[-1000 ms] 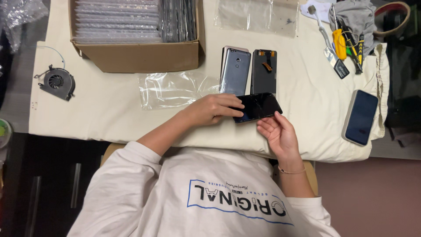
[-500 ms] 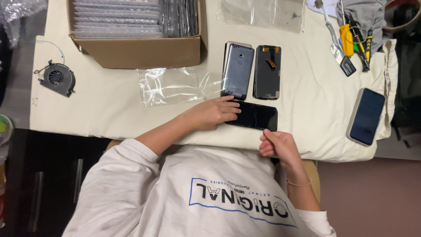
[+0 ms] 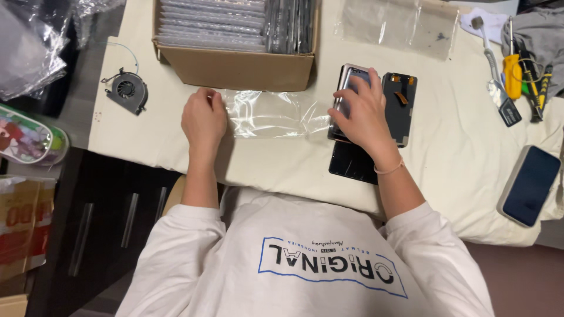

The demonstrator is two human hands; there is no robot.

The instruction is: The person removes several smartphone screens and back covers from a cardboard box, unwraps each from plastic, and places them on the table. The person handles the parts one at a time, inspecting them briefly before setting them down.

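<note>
Your left hand (image 3: 203,119) rests on the cream cloth of the table (image 3: 458,158), fingers curled loosely down, with the fingertips touching the left edge of a clear plastic bag (image 3: 270,113). It holds nothing; the bag lies flat and crinkled just in front of the cardboard box (image 3: 235,69), which stands at the far side and is packed with upright rows of clear sleeves.

Your right hand (image 3: 359,114) lies spread over a grey phone back housing (image 3: 351,79), fingers wrapped across its face and thumb at its left edge. The hand covers most of it, so you cannot tell whether the housing is pinched or only pressed flat. The housing sits right of the bag, touching the bag's right end. Just beside it on the right lies a black screen panel (image 3: 401,105) with an orange flex strip near its far end. A second dark panel (image 3: 352,163) lies nearer to you, under your wrist, at the near edge of the table.

At the far left corner of the cloth sits a small black cooling fan (image 3: 126,91) with a thin wire. Another clear bag (image 3: 399,23) lies flat at the far edge. Hand tools, among them a yellow-handled one (image 3: 512,75), lie at the far right. A dark phone in a pale case (image 3: 530,185) lies face up at the right, well apart from your hands.
</note>
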